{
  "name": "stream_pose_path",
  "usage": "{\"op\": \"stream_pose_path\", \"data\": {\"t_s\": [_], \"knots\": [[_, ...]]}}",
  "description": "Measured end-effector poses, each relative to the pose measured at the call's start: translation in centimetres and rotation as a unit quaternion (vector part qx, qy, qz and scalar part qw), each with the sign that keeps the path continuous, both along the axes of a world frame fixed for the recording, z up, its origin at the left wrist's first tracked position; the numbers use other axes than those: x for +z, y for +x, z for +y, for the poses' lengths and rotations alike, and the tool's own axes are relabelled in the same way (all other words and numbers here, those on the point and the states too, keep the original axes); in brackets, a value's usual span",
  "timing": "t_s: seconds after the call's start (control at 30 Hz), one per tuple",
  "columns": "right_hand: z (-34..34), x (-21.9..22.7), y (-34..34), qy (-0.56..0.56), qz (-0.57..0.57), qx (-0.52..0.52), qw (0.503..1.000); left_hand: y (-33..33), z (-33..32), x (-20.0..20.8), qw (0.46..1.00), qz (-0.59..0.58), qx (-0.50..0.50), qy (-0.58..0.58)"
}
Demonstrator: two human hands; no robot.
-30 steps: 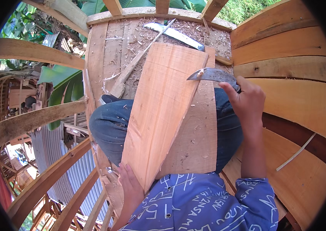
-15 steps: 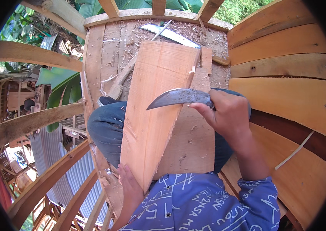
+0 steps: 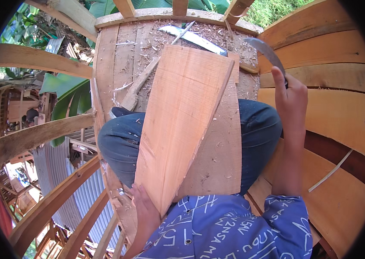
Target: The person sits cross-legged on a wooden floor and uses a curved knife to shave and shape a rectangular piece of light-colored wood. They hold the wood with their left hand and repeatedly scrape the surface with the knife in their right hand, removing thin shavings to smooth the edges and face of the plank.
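A tapered wooden board [image 3: 182, 112] lies slanted across my lap, its narrow end toward me. At its near left edge, my left hand [image 3: 145, 206] grips it, with the fingers laid along the side. A curved knife [image 3: 266, 52] with a dark blade is held up in my right hand [image 3: 291, 97], to the right of the board and apart from it; the tip points up and to the left. Most of the handle is hidden in my fist. Under the tapered board, a second wooden board [image 3: 217, 166] spans my legs.
Beyond the boards, a long shiny blade [image 3: 196, 40] and a wooden stick [image 3: 141, 82] lie crossed on the plank floor [image 3: 105, 64] among shavings. Wooden slats [image 3: 40, 129] form an open railing at left. Planks [image 3: 320, 103] wall the right side, with a thin strip [image 3: 330, 170] there.
My right hand has lifted the knife from over the board, up and to the right. The board's far end has shifted slightly right. My left hand has stayed in place.
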State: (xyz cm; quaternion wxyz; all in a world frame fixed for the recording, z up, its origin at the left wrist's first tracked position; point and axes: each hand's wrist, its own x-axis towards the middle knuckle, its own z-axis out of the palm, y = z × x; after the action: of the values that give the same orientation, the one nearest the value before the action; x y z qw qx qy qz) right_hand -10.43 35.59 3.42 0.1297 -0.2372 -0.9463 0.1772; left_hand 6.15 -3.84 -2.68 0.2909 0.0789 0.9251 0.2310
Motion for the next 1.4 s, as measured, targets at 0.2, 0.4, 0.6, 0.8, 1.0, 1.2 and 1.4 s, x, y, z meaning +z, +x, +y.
{"op": "stream_pose_path", "data": {"t_s": [0.2,0.4,0.6,0.8,1.0,1.2,1.4], "knots": [[-4.5,-1.5,1.0,-0.009,0.006,0.106,0.994,0.7,-0.6,-0.7,1.000,0.001,-0.007,-0.016],[-6.7,-1.6,3.5,-0.010,-0.023,0.206,0.978,0.4,-0.8,-0.7,0.999,0.015,-0.025,-0.019],[-6.8,-0.8,4.2,0.041,-0.060,0.201,0.977,-0.3,0.0,0.3,0.998,0.024,-0.040,-0.045],[-6.2,0.1,5.2,0.061,-0.122,0.169,0.976,-0.9,0.4,0.9,0.998,0.013,-0.043,-0.040],[-6.0,0.2,4.5,0.140,-0.134,0.165,0.967,-0.9,0.6,0.8,0.996,0.011,-0.058,-0.064],[-4.8,-1.1,3.5,0.209,-0.133,0.161,0.955,-1.6,1.1,1.4,0.996,-0.006,-0.064,-0.061],[-3.4,-1.1,1.6,0.227,-0.113,0.115,0.960,-1.8,0.9,1.5,0.994,-0.035,-0.072,-0.067]]}}
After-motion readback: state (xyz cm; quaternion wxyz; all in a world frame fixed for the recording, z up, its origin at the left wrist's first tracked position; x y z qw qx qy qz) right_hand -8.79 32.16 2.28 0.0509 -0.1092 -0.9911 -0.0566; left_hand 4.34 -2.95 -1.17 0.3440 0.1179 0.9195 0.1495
